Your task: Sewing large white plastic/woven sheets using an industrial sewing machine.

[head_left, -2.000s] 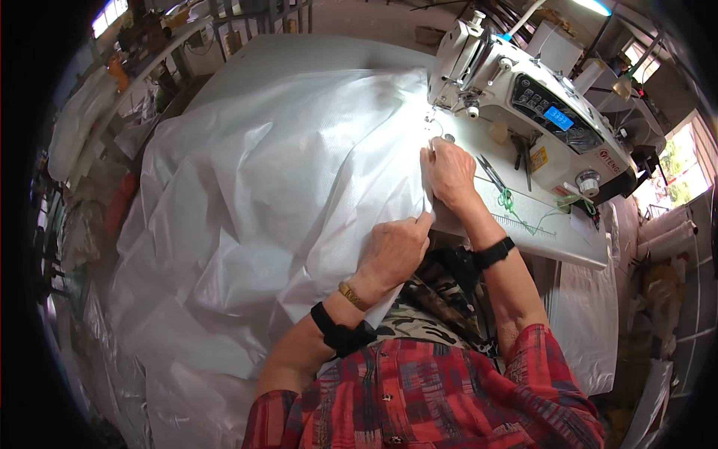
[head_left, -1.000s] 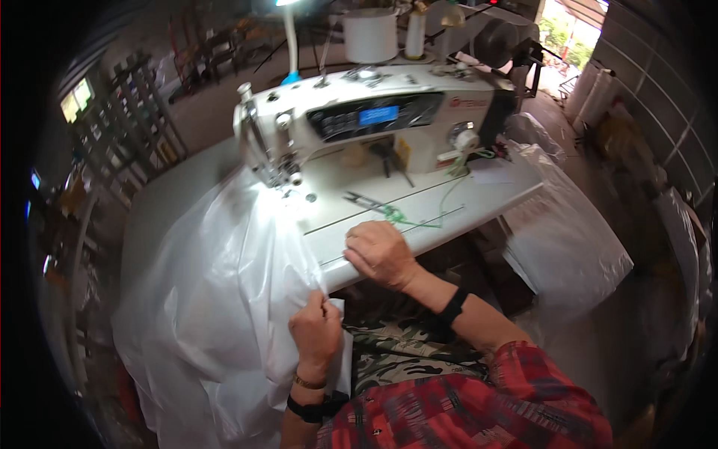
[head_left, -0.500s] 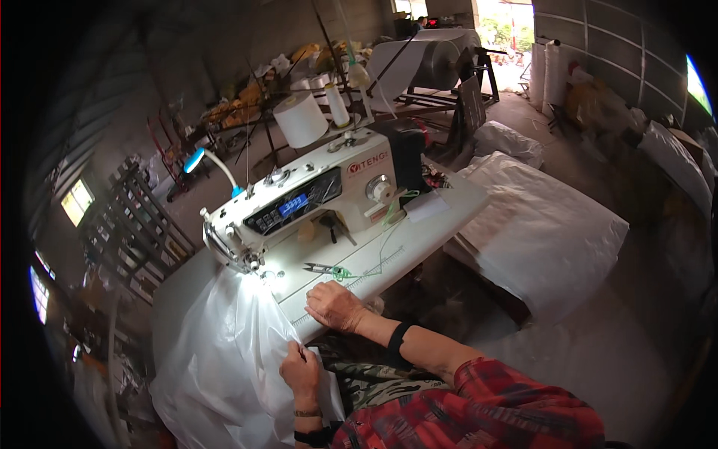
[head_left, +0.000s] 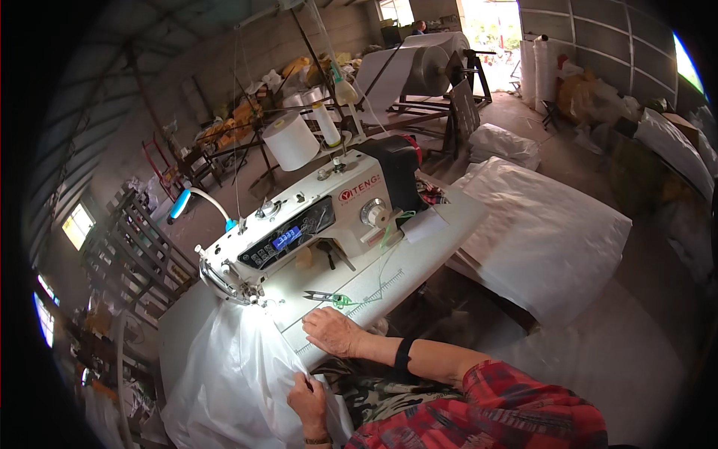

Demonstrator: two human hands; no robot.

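Note:
A white sewing machine with a lit needle area stands on its pale table. Translucent white plastic sheeting hangs from under the needle toward me, over the table's left front. My left hand is closed on the right edge of this sheeting, below the table front. My right hand lies on the table's front edge beside the printed ruler strip, fingers slightly bent and nothing visible in them. Just beyond it lie thread snips with green cord on the handle.
Thread cones stand behind the machine. A small lamp rises at its left. To the right lies a stack of white sheeting. A large white roll rests on a frame farther back, with a person beyond it.
The view has shifted, so the background sits lower. My left hand keeps hold of the sheeting, now lower in view. My right hand stays on the table edge.

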